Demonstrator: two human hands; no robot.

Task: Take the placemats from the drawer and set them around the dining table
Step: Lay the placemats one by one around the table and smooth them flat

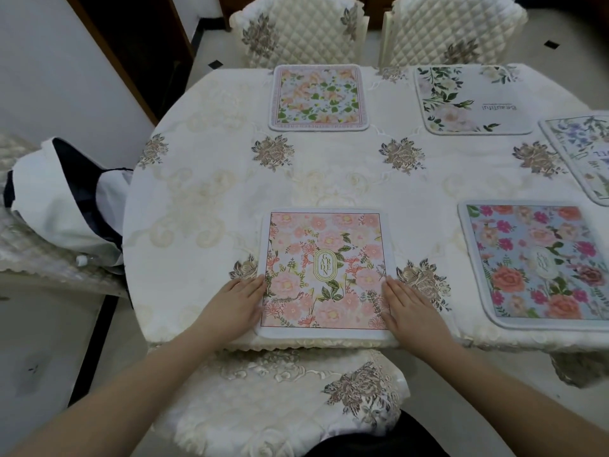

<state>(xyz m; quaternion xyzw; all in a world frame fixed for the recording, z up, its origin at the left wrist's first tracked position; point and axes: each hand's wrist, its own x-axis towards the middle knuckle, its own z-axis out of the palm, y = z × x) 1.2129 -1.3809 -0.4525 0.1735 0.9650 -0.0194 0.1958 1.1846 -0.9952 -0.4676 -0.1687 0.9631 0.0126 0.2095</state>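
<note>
White wall, quilted chairs, pale floor

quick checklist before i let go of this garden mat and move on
1. Both hands flat on the mat: left hand and right hand rest on the side edges of the garden mat, fingers straight: ok.
2. Mat lies flat: ok.
3. Mat square to the near table edge: ok.
4. Mat fully on the table: its near edge sits right at the table edge: cannot tell.
5. Clear of the rose mat: a gap shows between them: ok.
6. Far seats covered: peach mat and leaf mat lie before the two chairs: ok.
</note>
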